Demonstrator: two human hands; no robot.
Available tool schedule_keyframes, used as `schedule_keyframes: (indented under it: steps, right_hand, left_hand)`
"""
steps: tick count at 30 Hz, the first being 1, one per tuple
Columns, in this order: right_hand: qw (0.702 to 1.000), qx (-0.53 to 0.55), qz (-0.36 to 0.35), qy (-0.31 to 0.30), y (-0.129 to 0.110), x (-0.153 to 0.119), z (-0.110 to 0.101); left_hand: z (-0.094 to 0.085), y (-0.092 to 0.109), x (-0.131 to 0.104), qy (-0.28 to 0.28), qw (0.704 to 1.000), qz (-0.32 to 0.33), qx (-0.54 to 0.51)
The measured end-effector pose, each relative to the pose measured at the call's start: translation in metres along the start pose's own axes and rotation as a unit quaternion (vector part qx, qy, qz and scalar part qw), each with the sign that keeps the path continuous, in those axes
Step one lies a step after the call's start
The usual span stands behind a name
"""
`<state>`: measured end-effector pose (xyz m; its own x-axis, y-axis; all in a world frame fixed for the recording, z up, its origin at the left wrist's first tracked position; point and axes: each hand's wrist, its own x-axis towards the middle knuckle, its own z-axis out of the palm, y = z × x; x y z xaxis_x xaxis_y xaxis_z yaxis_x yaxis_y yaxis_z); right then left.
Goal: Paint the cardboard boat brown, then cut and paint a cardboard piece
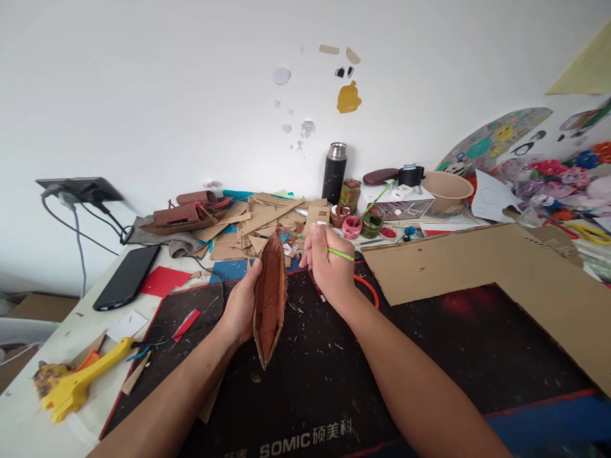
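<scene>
My left hand (242, 304) grips a small cardboard boat hull (270, 296) by its left side, thumb on the rim. The hull stands lengthwise, its hollow inside facing me and coloured reddish brown, with bare cardboard along the edge. In my right hand (329, 264) is a thin paintbrush with a green handle (341, 254), held like a pen. Its tip points left toward the upper end of the hull; whether it touches cannot be told. Behind the hands lie cardboard scraps (267, 216). Paint jars, among them a pink one (352, 227) and a brown one (340, 215), stand beyond my right hand.
A dark desk mat (296, 394) lies under my arms. At left are a yellow glue gun (81, 381), a phone (126, 278) and a finished-looking brown model boat (191, 215). A black thermos (335, 173) stands at the wall. Large cut cardboard (453, 261) covers the right side.
</scene>
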<state>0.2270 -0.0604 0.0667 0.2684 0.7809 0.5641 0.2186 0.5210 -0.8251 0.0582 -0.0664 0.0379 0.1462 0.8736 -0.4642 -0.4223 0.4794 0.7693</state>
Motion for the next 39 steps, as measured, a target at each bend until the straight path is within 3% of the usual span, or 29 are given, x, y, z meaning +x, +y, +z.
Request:
schedule_keyframes:
  steps: [3, 8, 12, 19, 26, 30, 39]
  right_hand:
    - [1.0, 0.014, 0.005, -0.003, -0.0015, 0.0, 0.0004]
    - [0.999, 0.016, 0.003, -0.028, 0.0014, -0.0023, 0.0014]
    - [1.0, 0.001, 0.003, -0.012, 0.0004, -0.0018, 0.0005]
    - [1.0, 0.002, 0.012, -0.026, -0.0007, -0.0025, 0.0008]
    - [1.0, -0.003, 0.013, -0.008, -0.0014, -0.0012, -0.0002]
    - [0.999, 0.01, 0.006, -0.03, -0.0008, -0.0026, 0.0005]
    - [0.999, 0.03, 0.023, -0.012, -0.0037, -0.0011, 0.0014]
  left_hand:
    - [0.0019, 0.0024, -0.0012, 0.028, 0.999, -0.021, 0.02]
    - [0.0052, 0.0044, -0.004, 0.009, 1.0, -0.022, 0.012]
    - [0.006, 0.0044, -0.0044, 0.039, 0.999, -0.027, 0.026]
    - [0.0004, 0.0012, 0.0001, -0.003, 1.0, 0.016, 0.013]
    - [0.0068, 0.0055, -0.0047, 0.039, 0.999, -0.02, 0.026]
    - [0.0072, 0.0057, -0.0048, 0.03, 0.999, -0.009, 0.019]
    - [0.0068, 0.0049, -0.0055, 0.028, 0.999, -0.015, 0.03]
